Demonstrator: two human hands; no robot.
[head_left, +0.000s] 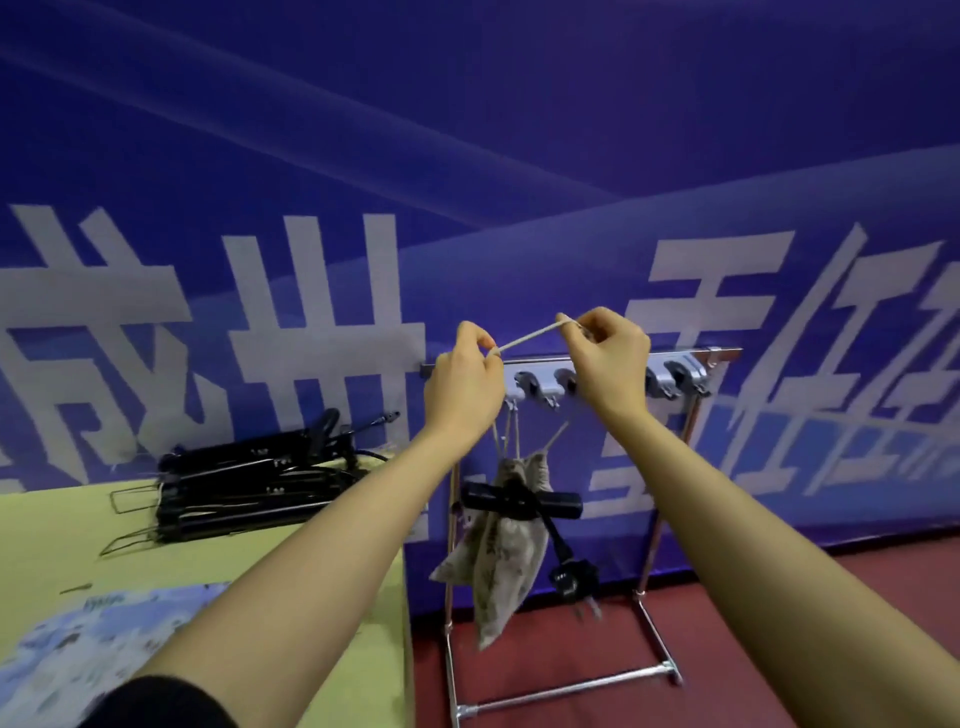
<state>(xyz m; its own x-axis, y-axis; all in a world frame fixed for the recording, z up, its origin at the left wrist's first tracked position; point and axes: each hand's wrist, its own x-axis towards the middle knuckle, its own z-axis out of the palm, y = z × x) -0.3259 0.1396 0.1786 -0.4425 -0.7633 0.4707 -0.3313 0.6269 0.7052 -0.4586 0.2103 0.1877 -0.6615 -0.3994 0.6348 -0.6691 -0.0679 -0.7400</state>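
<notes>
Pinching cord (529, 337) above rack (675, 375), bags (511, 551).

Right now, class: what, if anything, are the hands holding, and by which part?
A beige cord, pulled taut between them: the left hand pinches the stretch's lower end, the right hand its upper end, above the rack.

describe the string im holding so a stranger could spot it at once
Before the blue banner stands a metal rack topped by a hook rail. Above it, a thin pale string is pinched between left hand and right hand. Unlike the bag strings hanging from the hooks, it stretches taut sideways.
</notes>
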